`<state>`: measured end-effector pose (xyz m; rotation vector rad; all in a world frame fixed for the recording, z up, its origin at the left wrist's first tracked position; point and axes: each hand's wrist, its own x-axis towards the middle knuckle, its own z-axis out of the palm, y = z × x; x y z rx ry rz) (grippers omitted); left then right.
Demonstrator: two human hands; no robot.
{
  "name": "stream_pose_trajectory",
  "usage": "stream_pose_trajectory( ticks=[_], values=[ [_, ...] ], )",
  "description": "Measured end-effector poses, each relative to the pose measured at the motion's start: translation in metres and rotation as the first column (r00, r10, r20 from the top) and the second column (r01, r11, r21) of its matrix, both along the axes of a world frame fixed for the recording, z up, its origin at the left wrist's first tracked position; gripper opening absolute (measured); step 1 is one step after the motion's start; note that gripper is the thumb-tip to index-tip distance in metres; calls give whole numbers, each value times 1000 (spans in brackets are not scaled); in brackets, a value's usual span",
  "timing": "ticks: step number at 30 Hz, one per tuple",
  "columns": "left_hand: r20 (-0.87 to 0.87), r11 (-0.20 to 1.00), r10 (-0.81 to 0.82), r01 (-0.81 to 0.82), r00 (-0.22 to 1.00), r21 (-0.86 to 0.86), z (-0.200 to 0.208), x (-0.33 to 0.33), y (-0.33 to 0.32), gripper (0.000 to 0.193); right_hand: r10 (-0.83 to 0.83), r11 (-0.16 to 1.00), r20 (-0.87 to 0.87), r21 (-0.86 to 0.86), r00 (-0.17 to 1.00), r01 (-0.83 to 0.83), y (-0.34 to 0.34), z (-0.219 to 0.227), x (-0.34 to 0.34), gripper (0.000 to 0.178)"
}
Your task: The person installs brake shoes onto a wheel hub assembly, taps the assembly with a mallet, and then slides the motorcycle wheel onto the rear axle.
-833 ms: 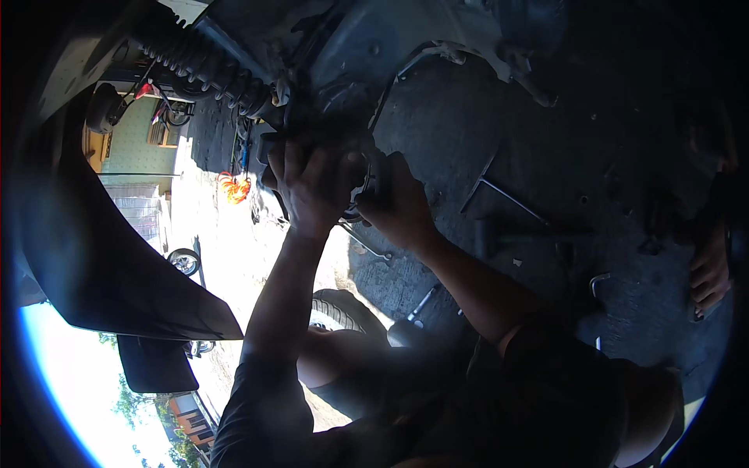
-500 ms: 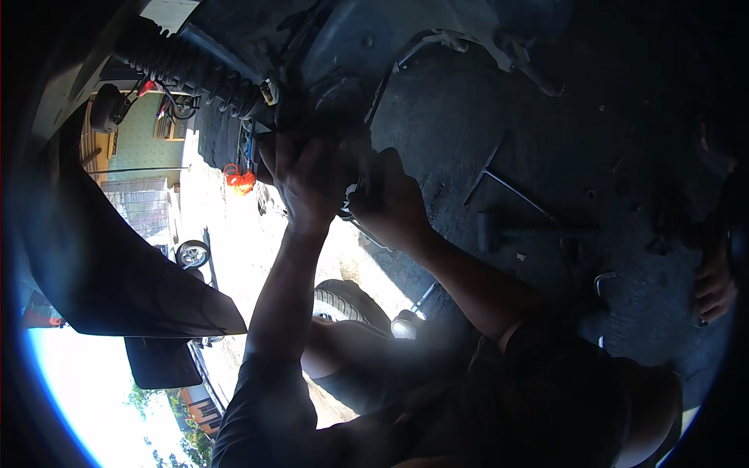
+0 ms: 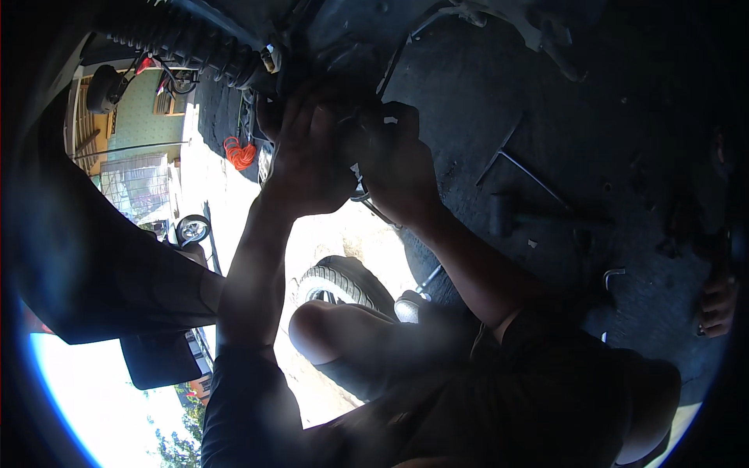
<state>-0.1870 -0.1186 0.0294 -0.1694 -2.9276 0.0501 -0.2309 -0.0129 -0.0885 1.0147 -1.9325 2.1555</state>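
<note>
Both my hands are raised close together at a dark part below a coil-spring shock absorber [image 3: 195, 53]. My left hand [image 3: 312, 168] is closed, its fingers curled over the part in deep shadow. Close beside it, my right hand [image 3: 402, 175] is also closed, thumb side toward the left one. What they grip is too dark to make out. A thin bright metal piece [image 3: 360, 186] shows between my wrists.
A T-shaped wrench [image 3: 530, 173], a mallet [image 3: 502, 214] and a bent bar [image 3: 614, 273] lie on the dark floor at right. A person's hand [image 3: 715, 306] shows at the right edge. A tyred wheel [image 3: 339, 282] lies near my knee; dark bodywork [image 3: 109, 257] hangs left.
My left hand has shifted slightly left, and its forearm has swung left. My right hand has moved a little to the right. The whole view has also shifted slightly.
</note>
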Motion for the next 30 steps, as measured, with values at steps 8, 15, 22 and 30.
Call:
stream_pose_trajectory(
  ticks=[8,15,22,30],
  values=[
    [228,978,-22,68,974,-197,14,-5,-12,76,301,952,342,-167,890,-258,13,17,0,41],
    [177,975,15,25,984,-219,7,-2,-8,59,163,983,323,-135,932,-125,7,6,7,41],
    [197,964,64,-10,978,-264,6,-5,-6,52,103,990,177,-113,979,-83,7,3,-10,34],
    [114,962,68,-35,991,-271,3,-4,-11,49,169,985,441,-102,882,-137,6,14,-6,30]
  ],
)
